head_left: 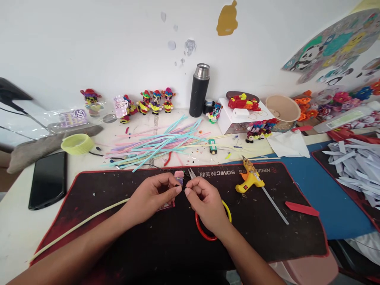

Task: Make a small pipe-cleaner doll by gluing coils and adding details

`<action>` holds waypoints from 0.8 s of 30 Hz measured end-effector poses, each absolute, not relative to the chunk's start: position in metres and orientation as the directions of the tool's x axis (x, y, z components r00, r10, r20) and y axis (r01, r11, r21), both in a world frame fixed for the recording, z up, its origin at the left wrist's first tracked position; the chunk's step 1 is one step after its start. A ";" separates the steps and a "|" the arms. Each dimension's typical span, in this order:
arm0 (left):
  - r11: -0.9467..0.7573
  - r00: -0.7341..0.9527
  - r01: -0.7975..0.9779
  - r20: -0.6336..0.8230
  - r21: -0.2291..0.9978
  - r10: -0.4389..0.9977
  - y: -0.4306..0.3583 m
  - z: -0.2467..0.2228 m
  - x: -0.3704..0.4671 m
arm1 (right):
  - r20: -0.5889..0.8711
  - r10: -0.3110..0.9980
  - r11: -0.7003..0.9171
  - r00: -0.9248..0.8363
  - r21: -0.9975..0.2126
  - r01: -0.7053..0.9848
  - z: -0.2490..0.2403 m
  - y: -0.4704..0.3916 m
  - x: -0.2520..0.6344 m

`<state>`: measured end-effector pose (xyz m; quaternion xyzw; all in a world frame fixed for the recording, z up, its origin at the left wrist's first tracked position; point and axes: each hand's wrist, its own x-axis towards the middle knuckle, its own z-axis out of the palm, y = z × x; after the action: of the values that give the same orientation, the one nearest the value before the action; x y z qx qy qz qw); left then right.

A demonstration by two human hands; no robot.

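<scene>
My left hand (156, 198) and my right hand (206, 206) meet over the black mat, both with thumb and forefinger pinched. Between the fingertips shows a tiny dark piece (183, 189), too small to name. Scissors with a red and yellow handle (204, 234) lie under my right hand, their blades pointing away from me. Just behind my fingers is a small pink and purple item (179, 175), partly hidden. A pale yellow fuzzy stem (80, 226) runs across the mat from beneath my left hand. Something red beneath the left hand is mostly covered.
On the mat's right lie a yellow glue gun (249, 177) and a red strip (302, 208). Pastel fuzzy stems (157, 144) are heaped behind the mat. Further back stand a black flask (199, 91) and several small figures (156, 102). A phone (48, 180) lies left.
</scene>
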<state>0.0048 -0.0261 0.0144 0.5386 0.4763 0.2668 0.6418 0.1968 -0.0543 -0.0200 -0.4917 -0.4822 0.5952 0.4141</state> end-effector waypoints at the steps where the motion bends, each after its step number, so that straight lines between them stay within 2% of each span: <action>1: 0.265 0.405 0.176 -0.315 0.948 0.858 -0.026 0.014 0.004 | -0.180 0.968 -0.184 -0.174 -0.983 -0.010 -0.019 -0.054 0.197; 8: 0.118 0.459 0.320 -0.262 0.940 0.849 -0.017 0.018 -0.004 | -0.151 0.960 -0.127 -0.237 -0.985 0.112 -0.011 -0.054 0.196; 10: -0.024 0.533 0.439 -0.239 0.898 0.812 -0.007 0.029 -0.004 | -0.154 0.954 -0.117 -0.259 -0.981 0.152 -0.012 -0.053 0.195; 13: -0.373 0.688 0.574 -0.182 0.729 0.702 0.009 0.048 -0.002 | -0.149 0.959 -0.112 -0.241 -0.981 0.161 -0.012 -0.053 0.193; 14: -0.416 0.708 0.581 -0.182 0.700 0.682 0.013 0.052 -0.002 | -0.153 0.962 -0.122 -0.227 -0.982 0.147 -0.012 -0.053 0.193; 16: -0.370 0.691 0.584 -0.204 0.722 0.693 0.016 0.055 -0.001 | -0.169 0.964 -0.150 -0.203 -0.983 0.107 -0.012 -0.054 0.192; 20: -0.122 0.623 0.525 -0.283 0.843 0.729 0.008 0.040 -0.005 | -0.189 0.960 -0.185 -0.204 -0.982 0.042 -0.014 -0.056 0.195; 24: 0.054 0.600 0.454 -0.350 0.889 0.720 -0.005 0.025 -0.009 | -0.197 0.961 -0.200 -0.196 -0.980 0.003 -0.019 -0.055 0.197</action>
<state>-0.0089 -0.0051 0.0249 0.6784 0.4326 0.1139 0.5829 0.1972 -0.0550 -0.0187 -0.4921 -0.4896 0.5984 0.4002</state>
